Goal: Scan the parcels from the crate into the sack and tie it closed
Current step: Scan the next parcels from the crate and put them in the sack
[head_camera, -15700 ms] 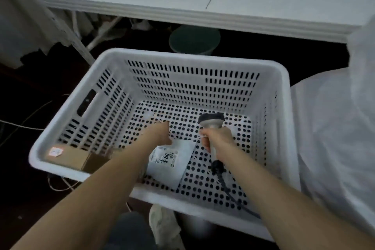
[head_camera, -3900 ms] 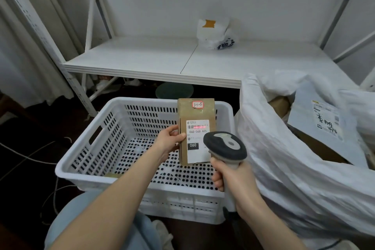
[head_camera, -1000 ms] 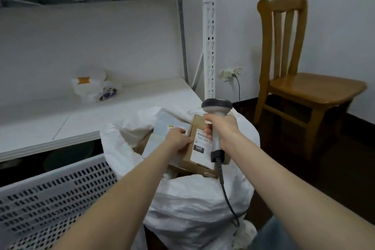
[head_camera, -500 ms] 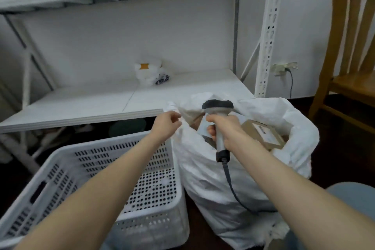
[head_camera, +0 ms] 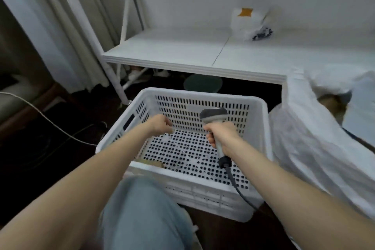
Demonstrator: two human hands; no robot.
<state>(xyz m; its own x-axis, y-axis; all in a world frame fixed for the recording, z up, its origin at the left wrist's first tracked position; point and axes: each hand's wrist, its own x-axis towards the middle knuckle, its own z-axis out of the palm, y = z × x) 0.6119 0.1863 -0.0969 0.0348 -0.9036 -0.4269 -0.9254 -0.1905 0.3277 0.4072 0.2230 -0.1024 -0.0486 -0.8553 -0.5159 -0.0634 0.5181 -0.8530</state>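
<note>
A white perforated crate (head_camera: pixel 257 128) stands on the floor in front of me. A corner of a brown cardboard parcel (head_camera: pixel 151 163) shows at its near left inside wall. My left hand (head_camera: pixel 160 125) hovers above the crate's left half with its fingers loosely curled and holds nothing. My right hand (head_camera: pixel 223 138) grips the handle of a grey barcode scanner (head_camera: pixel 213 114) over the crate's right half; its dark cable (head_camera: pixel 239 189) runs down over the front rim. The white sack (head_camera: pixel 316 148) stands to the right, touching the crate, with brown parcels (head_camera: pixel 332 105) visible in its mouth.
A low white shelf (head_camera: pixel 192 53) runs behind the crate, with a white plastic bag (head_camera: pixel 249 24) on it. A green tub (head_camera: pixel 203 84) sits under the shelf. A curtain (head_camera: pixel 50 26) hangs at the left and cables lie on the dark floor. My knee in jeans (head_camera: pixel 142 213) is below.
My view has swung left from the sack back to the crate. My left hand has let go of the sack's rim and moved over the crate. The right hand still holds the scanner.
</note>
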